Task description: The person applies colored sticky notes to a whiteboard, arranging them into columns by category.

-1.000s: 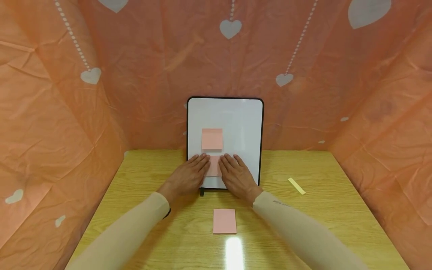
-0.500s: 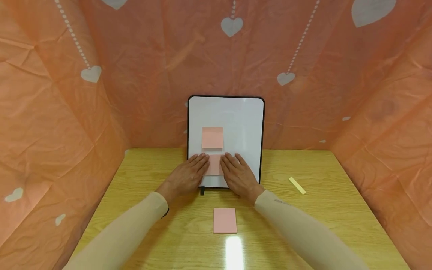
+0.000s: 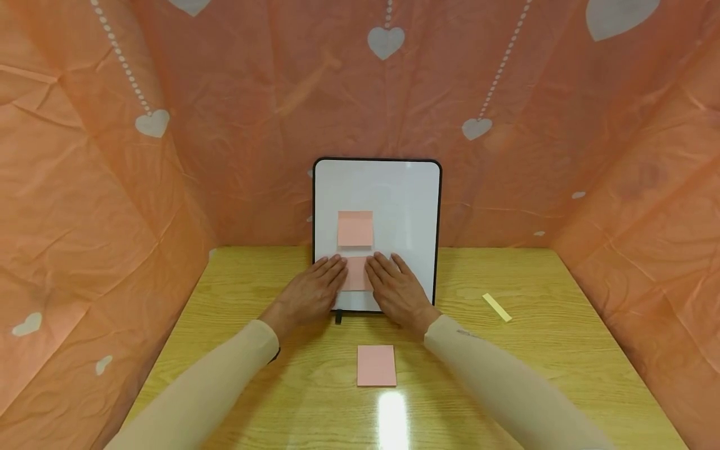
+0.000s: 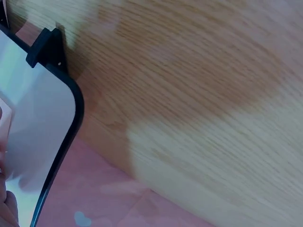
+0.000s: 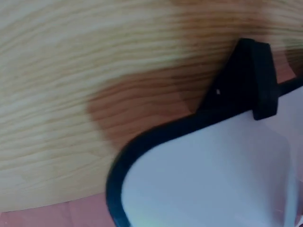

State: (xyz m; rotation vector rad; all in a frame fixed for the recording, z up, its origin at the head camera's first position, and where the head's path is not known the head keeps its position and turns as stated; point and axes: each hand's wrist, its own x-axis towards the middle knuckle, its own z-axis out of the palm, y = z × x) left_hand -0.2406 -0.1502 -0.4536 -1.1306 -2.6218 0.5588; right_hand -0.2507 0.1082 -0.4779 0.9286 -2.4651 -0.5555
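A small whiteboard with a black frame stands upright at the back of the table. On its lower part lies a pink sticky note, with another sticky note above it. My left hand rests its straight fingers on the lower note's left edge. From the other side, my right hand touches the right edge with its fingers extended. Only a bit of the left hand shows at the border of the left wrist view. The right wrist view shows a lower corner of the whiteboard.
A pink sticky note pad lies on the wooden table in front of the board. To the right is a narrow yellow strip. Black feet support the board. An orange cloth with hearts encloses the back and sides.
Both hands stay at the edges of the lower sticky note, with hardly any movement. The head view has shifted very slightly.
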